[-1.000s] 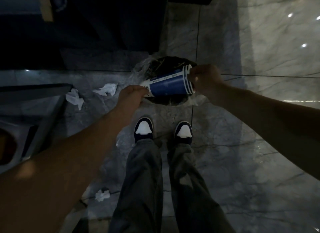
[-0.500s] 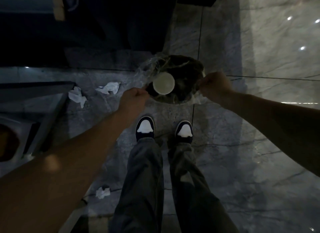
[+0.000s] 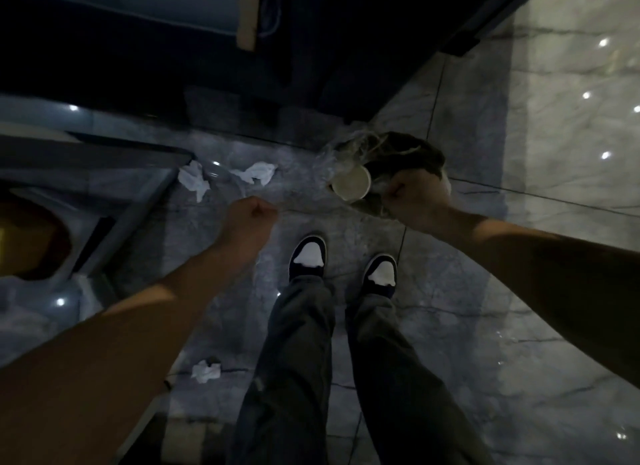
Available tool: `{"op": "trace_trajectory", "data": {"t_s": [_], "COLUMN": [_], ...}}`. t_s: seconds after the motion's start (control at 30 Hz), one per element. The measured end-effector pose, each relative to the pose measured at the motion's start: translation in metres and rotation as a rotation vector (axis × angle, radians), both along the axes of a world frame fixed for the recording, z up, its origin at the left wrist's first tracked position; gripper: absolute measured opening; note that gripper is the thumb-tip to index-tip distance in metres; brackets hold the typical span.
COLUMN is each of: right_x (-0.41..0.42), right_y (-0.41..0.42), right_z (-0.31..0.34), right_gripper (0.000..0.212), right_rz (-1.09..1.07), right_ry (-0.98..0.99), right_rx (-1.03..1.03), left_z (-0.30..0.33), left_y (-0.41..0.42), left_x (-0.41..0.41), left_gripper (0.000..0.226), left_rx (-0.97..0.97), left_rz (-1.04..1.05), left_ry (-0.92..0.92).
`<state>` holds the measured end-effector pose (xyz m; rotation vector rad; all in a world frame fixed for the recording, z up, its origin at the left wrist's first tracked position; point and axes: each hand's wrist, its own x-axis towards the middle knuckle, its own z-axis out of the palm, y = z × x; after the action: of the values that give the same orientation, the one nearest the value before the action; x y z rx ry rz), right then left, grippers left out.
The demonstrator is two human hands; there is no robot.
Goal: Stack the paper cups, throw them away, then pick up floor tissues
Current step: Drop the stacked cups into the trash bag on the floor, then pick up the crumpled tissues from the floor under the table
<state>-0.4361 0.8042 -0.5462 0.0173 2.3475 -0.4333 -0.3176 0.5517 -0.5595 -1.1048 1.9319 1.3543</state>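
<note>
The stacked paper cups (image 3: 350, 185) lie inside the bin (image 3: 405, 153), which is lined with a clear plastic bag; only their pale round opening shows. My right hand (image 3: 417, 196) is a closed fist over the bin's near edge, just right of the cups, with nothing visible in it. My left hand (image 3: 251, 219) is also a closed fist, hanging over the floor left of the bin. Crumpled white tissues lie on the marble floor: one (image 3: 194, 179) by the table leg, one (image 3: 258, 172) beyond my left hand, one (image 3: 206, 371) near my left leg.
A dark metal table frame (image 3: 114, 219) stands at the left. Dark furniture (image 3: 311, 66) blocks the far side behind the bin. My two feet (image 3: 308, 257) stand just before the bin. Pale marble floor (image 3: 571, 153) stretches to the right.
The blue cup stack left both hands and dropped into the bin. Both hands closed into fists and drew apart. The view swung left, so the bin now sits to the right.
</note>
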Motion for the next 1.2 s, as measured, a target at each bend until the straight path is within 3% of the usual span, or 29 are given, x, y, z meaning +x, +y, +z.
{"op": "trace_trajectory", "data": {"t_s": [0.33, 0.47, 0.67, 0.83, 0.97, 1.07, 1.2], "right_x": [0.033, 0.049, 0.076, 0.095, 0.095, 0.082, 0.049], "right_y": [-0.081, -0.109, -0.133, -0.159, -0.189, -0.22, -0.255], "right_z": [-0.021, -0.029, -0.046, -0.09, -0.145, -0.186, -0.231], "right_gripper": [0.009, 0.02, 0.018, 0.024, 0.025, 0.026, 0.016], "right_rz": [0.155, 0.306, 0.431, 0.496, 0.482, 0.574, 0.718], "right_ry": [-0.045, 0.052, -0.001, 0.099, 0.137, 0.19, 0.279], "right_rx": [-0.178, -0.112, -0.172, -0.186, -0.174, -0.214, -0.234], "left_z": [0.012, 0.018, 0.013, -0.034, -0.095, -0.138, -0.188], "left_y": [-0.047, -0.055, -0.062, -0.072, -0.089, -0.116, -0.152], "left_x": [0.052, 0.076, 0.11, 0.131, 0.124, 0.108, 0.084], "left_gripper": [0.03, 0.012, 0.01, 0.009, 0.022, 0.009, 0.009], "left_rx": [-0.354, -0.411, -0.482, -0.469, -0.47, -0.535, -0.581], "left_rz": [0.009, 0.04, 0.187, 0.239, 0.205, 0.186, 0.115], "left_ry": [-0.021, 0.002, 0.039, 0.054, 0.063, 0.119, 0.228]}}
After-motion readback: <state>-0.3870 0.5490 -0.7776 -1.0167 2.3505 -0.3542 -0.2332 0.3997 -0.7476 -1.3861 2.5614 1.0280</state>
